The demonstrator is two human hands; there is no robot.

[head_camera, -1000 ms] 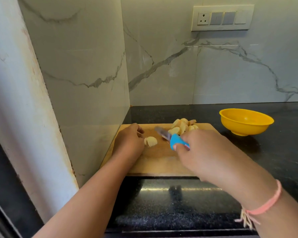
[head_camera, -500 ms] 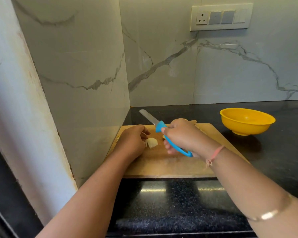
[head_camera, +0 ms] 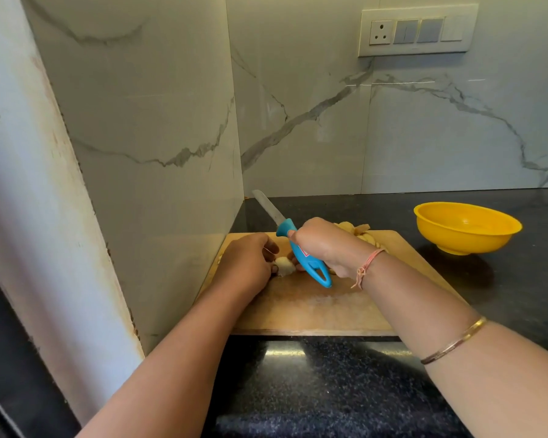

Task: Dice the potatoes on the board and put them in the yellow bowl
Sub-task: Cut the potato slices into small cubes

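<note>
Head view: 1 potato piece [head_camera: 282,266] is being pinched by the left hand [head_camera: 247,263], just left of the right hand [head_camera: 326,248]; the knife [head_camera: 299,252] is being gripped there, blade angled away rearward.

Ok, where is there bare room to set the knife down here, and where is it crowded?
Free: the near strip of the board; the counter right of the board, nearer than the yellow bowl. Crowded: the board's far half, with the left hand holding a potato piece, the right hand gripping the knife, and the cut pile.
</note>
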